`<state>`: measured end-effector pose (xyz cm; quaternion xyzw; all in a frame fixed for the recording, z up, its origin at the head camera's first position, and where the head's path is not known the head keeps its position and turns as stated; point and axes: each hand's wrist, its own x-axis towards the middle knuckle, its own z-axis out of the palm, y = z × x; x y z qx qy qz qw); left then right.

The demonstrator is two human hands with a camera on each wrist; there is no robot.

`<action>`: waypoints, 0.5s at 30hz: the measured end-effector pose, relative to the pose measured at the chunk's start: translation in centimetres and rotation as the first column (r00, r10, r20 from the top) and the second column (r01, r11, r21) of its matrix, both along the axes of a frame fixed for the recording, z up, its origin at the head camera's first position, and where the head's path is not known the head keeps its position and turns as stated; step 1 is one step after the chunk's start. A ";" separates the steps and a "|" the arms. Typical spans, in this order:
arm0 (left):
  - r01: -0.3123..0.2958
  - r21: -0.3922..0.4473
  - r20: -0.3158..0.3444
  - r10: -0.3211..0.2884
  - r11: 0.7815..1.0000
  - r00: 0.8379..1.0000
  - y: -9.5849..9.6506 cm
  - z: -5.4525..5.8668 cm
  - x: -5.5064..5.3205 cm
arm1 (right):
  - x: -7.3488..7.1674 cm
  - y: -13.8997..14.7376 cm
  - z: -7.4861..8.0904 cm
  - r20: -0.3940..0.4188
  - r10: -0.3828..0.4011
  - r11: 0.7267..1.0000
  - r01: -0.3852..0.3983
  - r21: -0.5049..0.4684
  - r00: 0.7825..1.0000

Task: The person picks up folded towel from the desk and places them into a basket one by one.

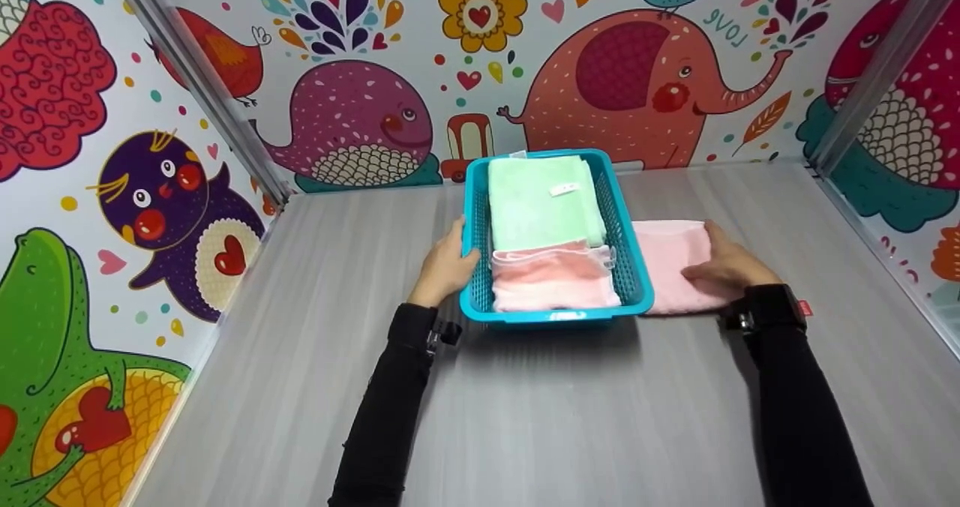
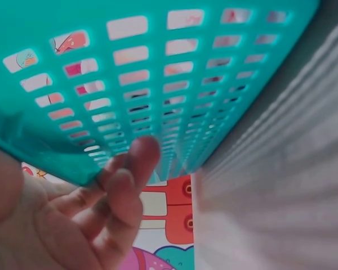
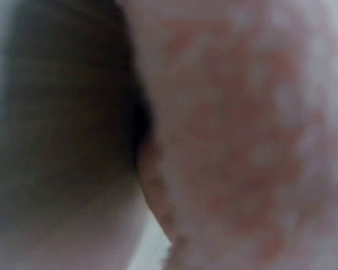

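Observation:
A teal plastic basket (image 1: 634, 267) with slotted walls stands on the table. Inside it, a folded light green towel (image 1: 540, 199) lies at the back and a folded pink towel (image 1: 555, 282) at the front. My left hand (image 1: 446, 267) grips the basket's left rim, thumb over the top; in the left wrist view its fingers (image 2: 143, 160) curl against the outer wall. To the right of the basket, my right hand (image 1: 731, 263) holds another folded pink towel (image 1: 667, 267) at its right end, thumb on top. That towel's cloth (image 3: 248, 129) fills much of the blurred right wrist view.
The grey wood-grain table (image 1: 570, 417) meets a back wall (image 1: 480, 79) printed with cartoon animals, close behind the basket. Metal corner posts stand at left (image 1: 202, 79) and right (image 1: 885, 72). A small red tag (image 1: 805, 308) shows beside the right wrist.

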<state>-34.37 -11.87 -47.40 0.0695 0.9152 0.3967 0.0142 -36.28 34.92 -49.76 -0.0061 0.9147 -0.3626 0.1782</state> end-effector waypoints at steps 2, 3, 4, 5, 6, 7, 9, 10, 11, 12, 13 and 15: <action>0.000 0.001 -0.001 0.000 1.000 1.000 0.0 0.0 0.0 | 0.0 0.0 -0.1 0.008 0.016 1.000 -0.016 -0.025 1.000; 0.000 0.001 0.000 0.000 1.000 1.000 0.0 0.1 0.0 | 0.0 -0.1 -0.1 0.007 0.022 0.999 -0.022 -0.036 1.000; -0.001 0.000 0.001 0.001 1.000 1.000 0.0 0.1 0.0 | 0.0 -0.2 -0.1 0.007 0.030 0.999 -0.029 -0.045 1.000; -0.002 0.000 0.003 0.002 1.000 1.000 0.0 0.1 0.0 | -0.1 -0.2 -0.2 0.001 0.038 0.998 -0.038 -0.056 0.999; -0.003 -0.002 0.003 0.003 1.000 1.000 0.0 0.1 0.0 | -0.1 -0.2 -0.3 -0.004 0.046 0.997 -0.046 -0.066 0.999; -0.002 -0.003 0.003 0.002 1.000 1.000 -0.1 0.1 0.0 | -0.1 -0.2 -0.3 -0.010 0.053 0.996 -0.054 -0.075 0.999; -0.004 -0.004 0.003 0.004 1.000 1.000 0.0 0.1 0.0 | -0.1 -0.2 -0.5 -0.033 0.071 0.993 -0.073 -0.095 0.997; -0.004 -0.005 0.002 0.004 1.000 1.000 0.0 0.1 0.0 | -0.2 -0.1 -0.5 -0.044 0.078 0.991 -0.083 -0.110 0.996; -0.005 -0.006 0.002 0.005 1.000 1.000 0.0 0.1 0.0 | -0.2 -0.1 -0.6 -0.056 0.086 0.987 -0.092 -0.129 0.995; -0.005 -0.005 0.002 0.005 1.000 1.000 0.0 0.1 0.0 | -0.2 0.0 -0.7 -0.066 0.092 0.984 -0.101 -0.147 0.994; -0.003 -0.005 0.002 0.003 1.000 1.000 0.0 0.1 0.0 | -0.2 0.1 -0.7 -0.071 0.094 0.980 -0.105 -0.171 0.993; 0.003 -0.006 0.002 -0.003 1.000 1.000 0.1 0.0 0.0 | -0.2 0.3 -0.5 -0.087 0.092 0.975 -0.108 -0.193 0.992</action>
